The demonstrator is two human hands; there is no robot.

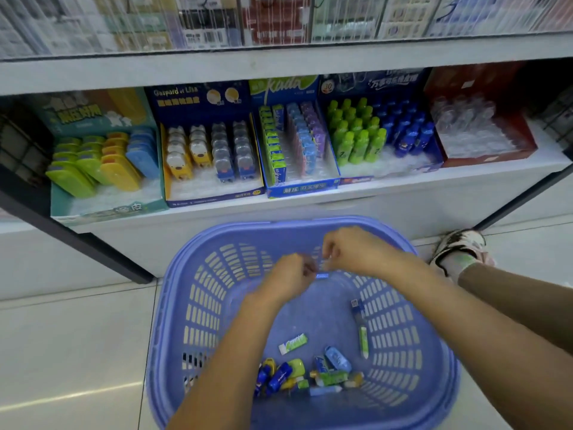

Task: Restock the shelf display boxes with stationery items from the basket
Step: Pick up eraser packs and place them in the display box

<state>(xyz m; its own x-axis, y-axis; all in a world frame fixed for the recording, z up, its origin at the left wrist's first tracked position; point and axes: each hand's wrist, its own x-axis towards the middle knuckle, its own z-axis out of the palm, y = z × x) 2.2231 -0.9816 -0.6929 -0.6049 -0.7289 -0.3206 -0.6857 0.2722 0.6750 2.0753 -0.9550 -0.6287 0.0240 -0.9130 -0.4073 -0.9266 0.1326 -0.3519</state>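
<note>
A white shelf spans the upper half of the frame, carrying a row of display boxes partly filled with erasers, correction tapes and small bottles. Below it, at lower centre, a purple basket sits on the tiled floor, with loose stationery items heaped at its near end. Above the basket, the left hand and right hand meet with fingers curled. A small blue piece shows between them, but blur hides which hand grips it.
</note>
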